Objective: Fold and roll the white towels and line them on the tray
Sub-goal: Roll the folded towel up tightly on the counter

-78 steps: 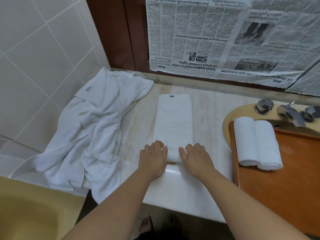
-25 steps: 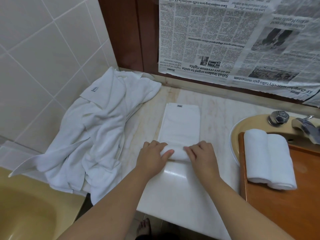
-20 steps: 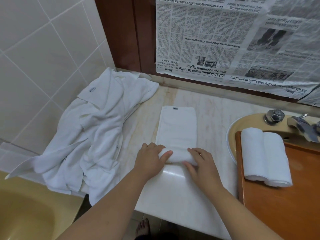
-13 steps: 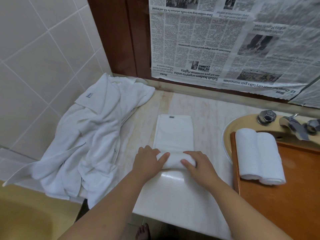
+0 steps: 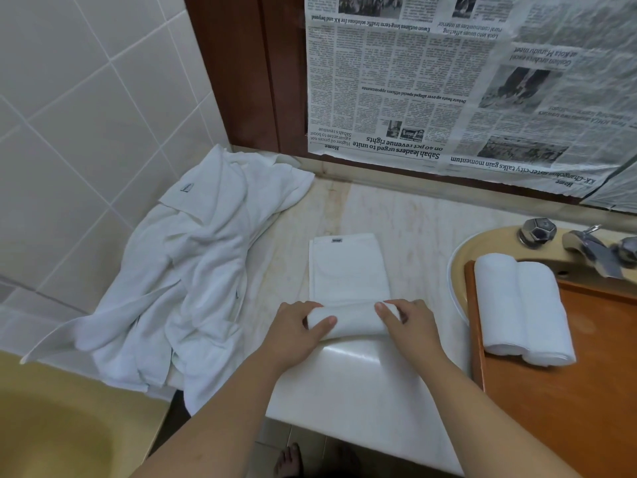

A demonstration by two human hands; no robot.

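Two bare hands worked at one folded towel (image 5: 346, 270) in the centre of the frame; the strip lay flat on the marble counter (image 5: 362, 381), its far end with a small dark label pointing toward the top of the frame, its near end already wound into a short roll (image 5: 351, 320); the left hand (image 5: 293, 331) curled round the roll's left end, thumb laid across the front, while the right hand (image 5: 410, 322) gripped the right end, its fingers bent over the top; both were clamped on the cloth, neither slack. At the right of the frame a wooden tray (image 5: 568, 391) sat over the edge of a yellow basin (image 5: 489, 241); two finished rolls (image 5: 524, 308) lay on it side by side, touching, at its upper left corner; chrome taps (image 5: 582, 244) stood just beyond them. At the left of the frame a heap of unfolded white towels (image 5: 179, 270) sprawled over the counter's edge against the tiled wall (image 5: 86, 98); sheets of newspaper (image 5: 465, 81) hung upside down across the upper right; bare toes (image 5: 289, 460) showed at the bottom edge.
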